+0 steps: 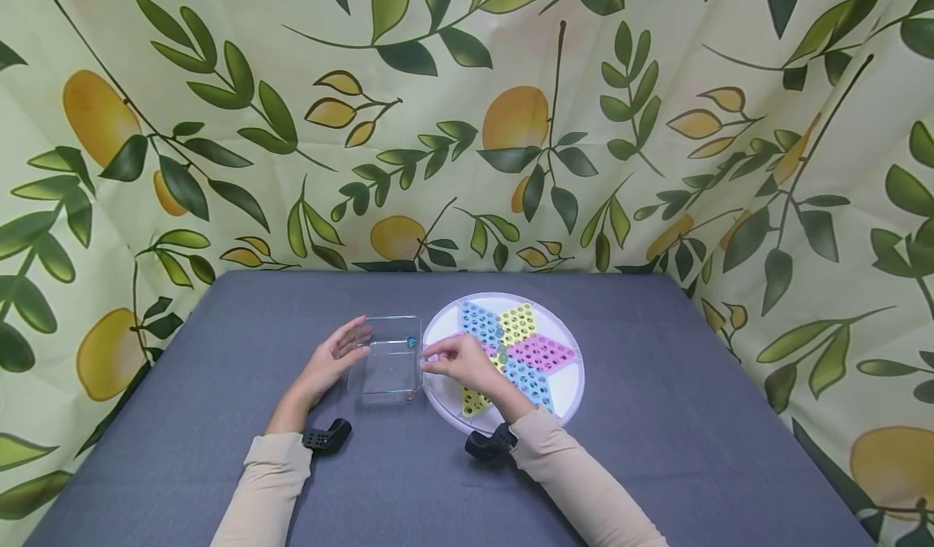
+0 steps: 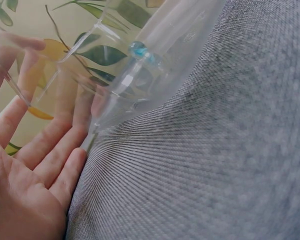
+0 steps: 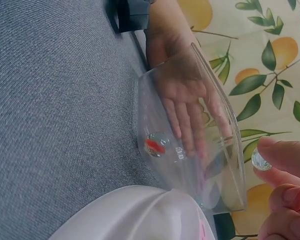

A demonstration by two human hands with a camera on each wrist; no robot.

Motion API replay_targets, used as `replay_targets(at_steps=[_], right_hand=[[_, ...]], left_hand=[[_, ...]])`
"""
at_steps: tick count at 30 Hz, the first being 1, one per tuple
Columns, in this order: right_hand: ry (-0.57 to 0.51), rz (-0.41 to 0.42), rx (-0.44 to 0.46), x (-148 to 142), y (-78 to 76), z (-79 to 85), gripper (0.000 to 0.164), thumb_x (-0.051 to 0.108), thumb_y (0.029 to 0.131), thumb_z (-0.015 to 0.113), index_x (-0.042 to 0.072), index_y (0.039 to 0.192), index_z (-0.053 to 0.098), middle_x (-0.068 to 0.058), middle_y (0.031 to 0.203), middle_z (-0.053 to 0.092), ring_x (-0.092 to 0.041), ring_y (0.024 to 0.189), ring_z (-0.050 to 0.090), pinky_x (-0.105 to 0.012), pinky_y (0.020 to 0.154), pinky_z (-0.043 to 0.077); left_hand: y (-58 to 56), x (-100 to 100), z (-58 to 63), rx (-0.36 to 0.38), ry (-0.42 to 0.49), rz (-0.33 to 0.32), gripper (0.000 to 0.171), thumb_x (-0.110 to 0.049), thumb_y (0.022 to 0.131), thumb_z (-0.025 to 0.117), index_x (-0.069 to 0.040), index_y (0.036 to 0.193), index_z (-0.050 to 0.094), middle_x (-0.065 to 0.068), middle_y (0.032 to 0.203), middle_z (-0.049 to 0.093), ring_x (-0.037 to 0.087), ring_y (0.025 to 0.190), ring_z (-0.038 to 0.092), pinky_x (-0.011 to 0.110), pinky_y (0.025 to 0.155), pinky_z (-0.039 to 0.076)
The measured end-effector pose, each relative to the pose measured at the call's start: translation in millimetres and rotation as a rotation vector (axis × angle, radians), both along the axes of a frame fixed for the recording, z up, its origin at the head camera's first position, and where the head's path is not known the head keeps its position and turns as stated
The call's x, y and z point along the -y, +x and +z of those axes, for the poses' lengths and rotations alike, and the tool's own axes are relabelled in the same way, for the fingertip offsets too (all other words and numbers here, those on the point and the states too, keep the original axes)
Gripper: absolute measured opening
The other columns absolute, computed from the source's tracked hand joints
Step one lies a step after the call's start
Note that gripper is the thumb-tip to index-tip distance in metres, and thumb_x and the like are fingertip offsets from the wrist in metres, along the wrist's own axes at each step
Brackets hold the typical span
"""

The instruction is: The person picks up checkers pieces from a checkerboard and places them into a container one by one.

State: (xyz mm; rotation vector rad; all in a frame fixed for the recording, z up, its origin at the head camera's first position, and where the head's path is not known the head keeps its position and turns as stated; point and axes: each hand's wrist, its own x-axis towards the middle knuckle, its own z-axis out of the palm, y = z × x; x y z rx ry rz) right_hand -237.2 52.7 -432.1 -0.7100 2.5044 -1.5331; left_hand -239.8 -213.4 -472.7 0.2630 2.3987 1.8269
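My right hand (image 1: 467, 361) pinches a clear glass marble (image 3: 261, 160) between thumb and finger, beside the upper rim of a clear plastic box (image 3: 195, 90). On the box's left side is my left hand (image 1: 324, 369), its fingers extended along the wall and partly seen through it in the left wrist view. Inside the box, a bluish marble (image 2: 137, 49) shows in the left wrist view, and a marble with a red swirl (image 3: 156, 145) in the right wrist view. Under my right forearm lies a round white Chinese checkers board (image 1: 567, 385), partly covered by that hand.
The board carries a star of blue, yellow and pink hole patches (image 1: 540, 352), with a few glassy marbles (image 1: 502, 354) near its middle. A grey cloth (image 1: 657, 450) covers the table. Behind it hangs a curtain (image 1: 452, 207) printed with leaves and fruit.
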Motion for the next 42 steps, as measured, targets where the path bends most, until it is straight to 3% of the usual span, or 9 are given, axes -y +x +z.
replay_targets(at_steps=[13,17,20,25,28,33,36,38,42], right_hand=[[0.024,0.015,0.017,7.7,1.3,-1.7,0.022,0.01,0.078,0.077,-0.003,0.096,0.074,0.006,0.057,0.047,-0.001,0.052,0.037,-0.013,0.046,0.027],[0.027,0.015,0.023,9.2,2.5,-2.2,0.021,0.009,0.078,0.077,-0.003,0.095,0.075,0.006,0.059,0.048,-0.001,0.053,0.038,-0.012,0.047,0.028],[0.027,0.015,0.026,9.9,2.4,-2.4,0.02,0.01,0.078,0.077,-0.002,0.095,0.075,0.006,0.06,0.049,-0.001,0.054,0.038,-0.012,0.048,0.028],[0.035,0.02,0.02,10.7,2.2,-2.2,0.02,0.01,0.078,0.078,-0.002,0.095,0.075,0.006,0.06,0.049,-0.001,0.054,0.039,-0.012,0.047,0.028],[0.035,0.027,0.028,10.7,2.7,-1.6,0.022,0.01,0.077,0.078,-0.001,0.096,0.075,0.006,0.06,0.049,-0.001,0.054,0.038,-0.013,0.047,0.028],[0.026,0.036,0.043,9.7,4.4,-0.8,0.025,0.01,0.077,0.078,-0.003,0.098,0.074,0.005,0.062,0.049,-0.002,0.055,0.039,-0.013,0.048,0.029],[0.022,0.039,0.033,8.2,5.0,-0.6,0.024,0.009,0.077,0.078,-0.003,0.097,0.074,0.004,0.064,0.051,-0.001,0.056,0.04,-0.012,0.049,0.031],[0.018,0.042,0.024,6.6,5.3,-0.6,0.023,0.009,0.077,0.078,-0.003,0.096,0.074,0.003,0.065,0.051,-0.001,0.057,0.04,-0.012,0.05,0.031],[0.015,0.03,0.024,2.0,5.3,-1.2,0.021,0.01,0.078,0.078,-0.002,0.095,0.075,0.005,0.064,0.049,0.0,0.057,0.039,-0.012,0.051,0.031]], left_hand=[[-0.5,-0.4,-0.4,0.006,0.015,0.003,0.065,-0.022,0.096,0.06,-0.014,0.152,0.028,0.02,0.154,0.038,0.034,0.145,0.035,0.047,0.119,0.025],[-0.9,-0.2,-0.7,0.007,0.021,0.0,0.066,-0.024,0.095,0.061,-0.014,0.152,0.028,0.019,0.154,0.038,0.033,0.145,0.035,0.025,0.116,0.033],[-1.0,0.1,-1.1,0.002,0.029,-0.004,0.065,-0.023,0.095,0.061,-0.014,0.151,0.029,0.02,0.154,0.038,0.033,0.144,0.035,0.004,0.102,0.035],[-0.9,0.1,-1.0,-0.005,0.041,-0.005,0.065,-0.021,0.095,0.061,-0.013,0.151,0.029,0.021,0.153,0.038,0.034,0.144,0.035,-0.003,0.093,0.032],[-0.6,-0.2,-0.7,0.0,0.025,0.003,0.065,-0.022,0.095,0.061,-0.013,0.151,0.029,0.02,0.153,0.039,0.033,0.144,0.035,0.007,0.105,0.035],[-0.5,-0.4,-0.6,0.007,0.014,0.004,0.065,-0.021,0.096,0.06,-0.013,0.152,0.028,0.02,0.154,0.038,0.033,0.145,0.035,0.044,0.119,0.026],[-0.7,0.0,-0.7,0.006,0.019,0.002,0.065,-0.021,0.096,0.059,-0.013,0.152,0.028,0.02,0.154,0.037,0.034,0.145,0.034,0.048,0.119,0.024],[-0.6,0.2,-0.7,0.005,0.019,0.0,0.064,-0.021,0.096,0.059,-0.014,0.152,0.028,0.02,0.154,0.038,0.034,0.145,0.034,0.044,0.12,0.026],[-0.9,0.4,-1.2,-0.004,0.032,-0.005,0.064,-0.021,0.095,0.06,-0.014,0.151,0.029,0.02,0.153,0.039,0.034,0.144,0.034,0.015,0.11,0.038]])
